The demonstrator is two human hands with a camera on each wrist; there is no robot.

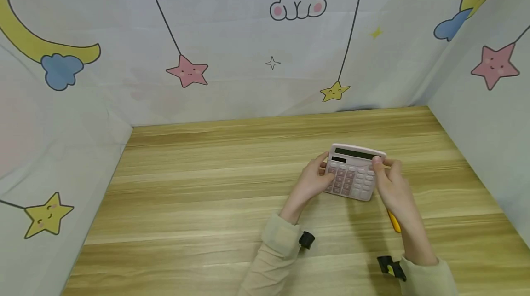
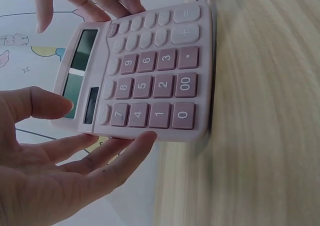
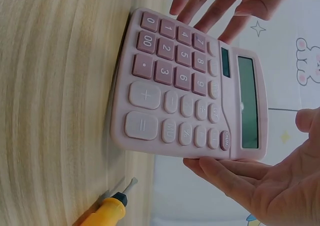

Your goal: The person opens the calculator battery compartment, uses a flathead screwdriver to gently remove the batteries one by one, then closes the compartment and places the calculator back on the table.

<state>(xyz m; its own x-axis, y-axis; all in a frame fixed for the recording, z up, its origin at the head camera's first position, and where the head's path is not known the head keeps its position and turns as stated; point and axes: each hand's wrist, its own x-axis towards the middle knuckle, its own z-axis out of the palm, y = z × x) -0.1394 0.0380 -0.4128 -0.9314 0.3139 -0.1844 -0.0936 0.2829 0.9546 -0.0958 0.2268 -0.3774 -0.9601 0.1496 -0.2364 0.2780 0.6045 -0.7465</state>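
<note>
A pink calculator (image 1: 351,174) with a dark, blank display (image 3: 248,101) is tilted up between both hands, keys facing me. Its lower edge sits close over the table. At its left side, my left hand (image 1: 312,178) holds it, fingers along the edge and partly behind, thumb over the front. The right hand (image 1: 391,183) holds the opposite side near the upper corner, its thumb in front and fingers at the edge. On the table by the right wrist lies a screwdriver with a yellow handle (image 3: 105,213); the arm hides part of it in the head view.
The wood-grain table (image 1: 186,204) is bordered by white cloth walls (image 1: 236,89) printed with stars, moons and a bear-like figure. Black wrist devices (image 1: 307,240) are worn at both beige sleeves (image 1: 271,254).
</note>
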